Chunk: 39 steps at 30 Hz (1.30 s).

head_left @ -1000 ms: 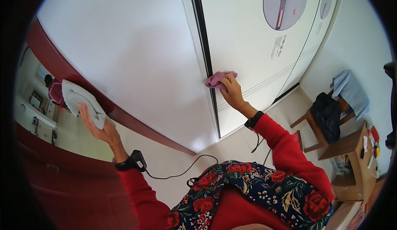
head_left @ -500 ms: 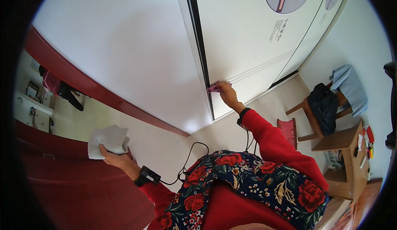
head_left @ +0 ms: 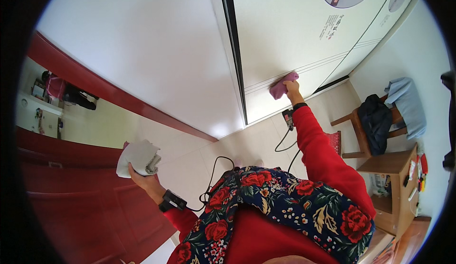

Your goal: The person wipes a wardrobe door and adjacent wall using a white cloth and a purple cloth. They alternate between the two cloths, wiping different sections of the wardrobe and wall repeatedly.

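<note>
My right hand (head_left: 294, 92) presses a folded purple cloth (head_left: 283, 85) against the lower part of a white wardrobe door (head_left: 270, 31), over its thin grey lines. The fingers are closed on the cloth, which hides part of them. A black-framed edge (head_left: 236, 50) of the door runs to the left of that hand. Out to the left, my left hand (head_left: 145, 179) grips a thick folded pale grey cloth (head_left: 137, 158), held in the air before a dark red door (head_left: 90, 202). Both wrists wear black devices with cables.
A red door frame (head_left: 118, 102) opens on another room at left. On the right stand a wooden chair (head_left: 354, 121) with draped clothes and a small wooden cabinet (head_left: 387, 183) with odds and ends on top. A black cable (head_left: 219, 162) hangs over the tiled floor.
My right hand has slid the purple cloth from the door's black edge rightward and slightly up across the panel. The left hand with the grey cloth has shifted a little right.
</note>
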Tool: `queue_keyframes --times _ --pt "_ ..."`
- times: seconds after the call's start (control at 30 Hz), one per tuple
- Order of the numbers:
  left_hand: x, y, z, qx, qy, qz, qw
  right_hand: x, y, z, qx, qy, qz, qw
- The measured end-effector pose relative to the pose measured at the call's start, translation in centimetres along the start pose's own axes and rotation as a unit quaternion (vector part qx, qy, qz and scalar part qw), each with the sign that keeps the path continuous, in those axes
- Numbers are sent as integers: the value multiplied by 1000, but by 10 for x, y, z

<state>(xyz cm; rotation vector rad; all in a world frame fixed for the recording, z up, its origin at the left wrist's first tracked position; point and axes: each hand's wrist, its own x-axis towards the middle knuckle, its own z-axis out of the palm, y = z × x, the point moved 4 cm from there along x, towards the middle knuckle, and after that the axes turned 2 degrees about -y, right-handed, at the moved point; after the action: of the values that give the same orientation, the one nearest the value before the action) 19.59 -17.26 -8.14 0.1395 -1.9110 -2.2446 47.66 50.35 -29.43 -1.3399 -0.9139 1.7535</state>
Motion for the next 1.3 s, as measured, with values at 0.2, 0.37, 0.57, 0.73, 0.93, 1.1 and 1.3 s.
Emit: queue_keyframes --times 0.2,0.37,0.57,0.73,0.93,1.1,1.3 --pt "-7 0 23 -220 -37 -173 959 -35 35 63 27 -70 62 995" --pt "-7 -6 28 -227 -63 -182 955 -58 49 84 -18 -90 52 994" --pt "-11 -14 35 -227 -60 -180 955 -71 41 90 -149 -100 -23 984" --pt "-21 -12 39 -238 -46 -182 953 -101 17 98 -111 -148 -55 981" --pt "-37 -10 38 -232 14 -174 957 -146 -19 117 -50 -224 -54 972" --pt "-42 -8 32 -240 60 -130 960 -171 -51 132 -59 -290 -85 951" --pt "-48 -16 17 -226 77 -131 962 -180 -60 142 -66 -359 -62 929"
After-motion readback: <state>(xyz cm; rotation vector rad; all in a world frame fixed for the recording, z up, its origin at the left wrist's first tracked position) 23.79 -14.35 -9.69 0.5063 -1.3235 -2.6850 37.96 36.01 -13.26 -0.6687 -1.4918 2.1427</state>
